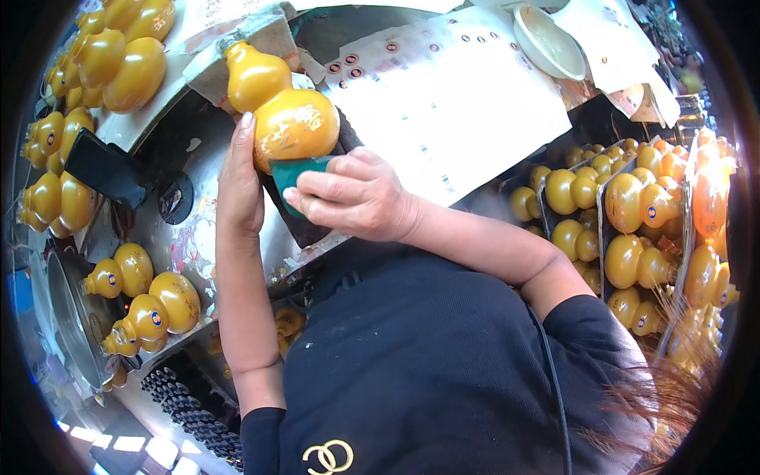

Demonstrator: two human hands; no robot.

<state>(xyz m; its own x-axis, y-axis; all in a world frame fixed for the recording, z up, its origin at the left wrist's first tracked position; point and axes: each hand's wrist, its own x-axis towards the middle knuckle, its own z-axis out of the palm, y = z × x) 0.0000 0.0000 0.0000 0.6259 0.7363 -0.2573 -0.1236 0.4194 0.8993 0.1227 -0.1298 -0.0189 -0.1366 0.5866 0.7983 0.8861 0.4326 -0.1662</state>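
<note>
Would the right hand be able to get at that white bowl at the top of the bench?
Probably, but not freely. The right hand is pressing a green pad against the yellow gourd. Only flat sticker sheets lie before the white bowl.

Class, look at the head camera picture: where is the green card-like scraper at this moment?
The green scraper is upper centre-left in the head view, pinched in the right hand against the lower bulb of the yellow gourd bottle, which the left hand steadies.
</note>
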